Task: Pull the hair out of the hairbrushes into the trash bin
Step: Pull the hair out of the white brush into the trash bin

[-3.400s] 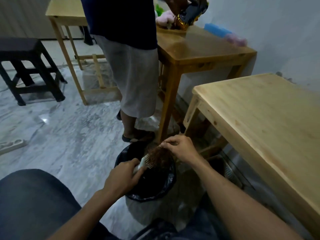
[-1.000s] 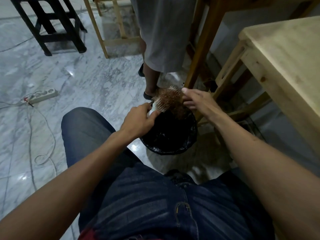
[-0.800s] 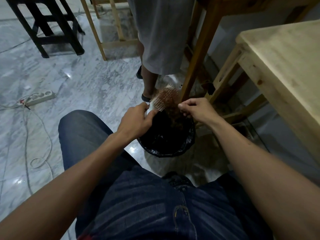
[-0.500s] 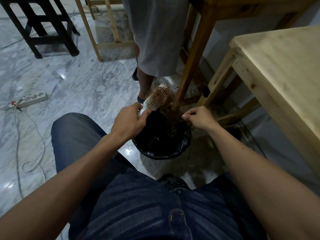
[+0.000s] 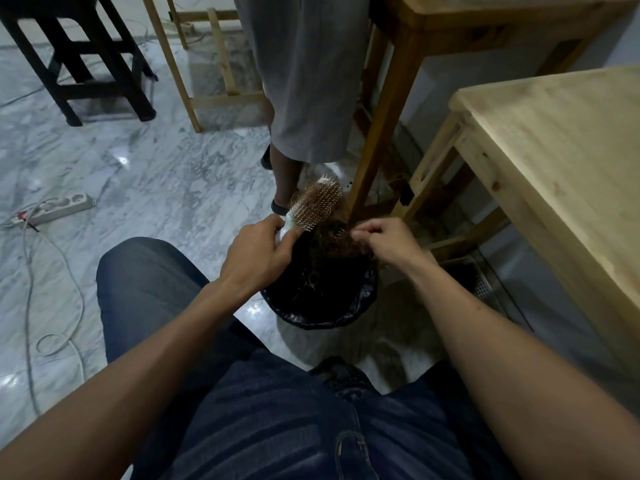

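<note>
My left hand (image 5: 258, 249) grips the white handle of a hairbrush (image 5: 316, 203), holding it tilted over the far rim of the trash bin (image 5: 322, 311), bristles facing up. Only thin reddish strands cling to the bristles. My right hand (image 5: 388, 242) is closed on a brown clump of hair (image 5: 337, 239) that hangs over the bin's opening, just right of the brush. The bin has a black bag liner and stands on the floor between my knees.
A person in grey shorts (image 5: 304, 81) stands just behind the bin. A light wooden table (image 5: 554, 140) is at the right, a darker table's leg (image 5: 384, 126) beside the bin. A black stool (image 5: 79, 57) and a power strip (image 5: 59, 206) with cables lie left.
My right hand has pulled the clump of hair off the bristles, down and to the right over the bin. The brush now shows mostly bare bristles. My view has tilted downward.
</note>
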Motion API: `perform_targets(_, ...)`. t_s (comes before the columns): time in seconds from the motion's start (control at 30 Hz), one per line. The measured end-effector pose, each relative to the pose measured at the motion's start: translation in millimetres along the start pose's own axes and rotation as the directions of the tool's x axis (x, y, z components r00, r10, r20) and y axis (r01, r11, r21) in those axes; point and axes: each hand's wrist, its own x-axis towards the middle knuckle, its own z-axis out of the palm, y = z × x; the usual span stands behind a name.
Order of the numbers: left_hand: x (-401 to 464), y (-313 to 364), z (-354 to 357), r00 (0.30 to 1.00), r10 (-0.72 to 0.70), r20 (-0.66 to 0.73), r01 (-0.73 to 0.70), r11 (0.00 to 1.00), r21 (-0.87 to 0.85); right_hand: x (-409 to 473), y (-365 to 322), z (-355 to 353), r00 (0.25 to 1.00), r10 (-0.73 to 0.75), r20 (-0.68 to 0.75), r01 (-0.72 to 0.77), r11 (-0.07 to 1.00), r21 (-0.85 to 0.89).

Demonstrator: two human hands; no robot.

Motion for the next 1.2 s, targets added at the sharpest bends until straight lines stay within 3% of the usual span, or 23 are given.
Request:
perform_targets(0.13,5,-2,-2,0.999,0.006,-0.043,-0.006,1.0,0.001,7,13,-3,0.993,0.09,-0.081,-0.102,0.982,-0.157)
perform_targets(0.23,8,-2,-2,0.999,0.01,-0.05,-0.009,1.0,0.016,9,15,-5,0.991,0.13,-0.021,-0.131,0.973,-0.19)
perform_targets(0.3,7,-1,-2,0.999,0.021,-0.044,-0.02,0.999,0.033,7,9,-7,0.995,0.091,0.04,-0.087,0.991,-0.098)
perform_targets(0.43,5,2,0,0.998,0.064,-0.022,-0.063,0.996,0.063,8,-14,-11,0.995,-0.038,0.088,0.014,0.966,0.257)
perform_targets(0.53,5,3,1,0.994,0.105,0.002,-0.104,0.99,0.098,6,-22,-8,0.986,-0.122,0.109,0.092,0.965,0.247)
perform_targets(0.6,5,3,-1,0.996,0.095,0.003,-0.094,0.988,0.122,7,-20,-4,0.989,-0.144,0.037,0.13,0.958,0.256)
perform_targets(0.7,6,1,-6,0.998,0.051,-0.025,-0.046,0.986,0.162,8,-17,0,0.992,-0.09,-0.085,0.115,0.927,0.358)
perform_targets(0.87,7,-2,-7,0.999,0.011,-0.051,-0.001,0.98,0.198,12,-8,1,0.987,0.059,-0.148,0.016,0.888,0.46)
perform_targets(1.1,15,-10,-10,0.972,-0.174,-0.156,0.175,0.985,-0.005,0,-10,-11,0.941,0.23,-0.25,-0.046,0.816,0.577)
perform_targets(1.2,18,-13,-17,0.977,-0.135,-0.165,0.134,0.991,-0.017,-2,-2,-13,0.945,0.235,-0.227,-0.12,0.897,0.426)
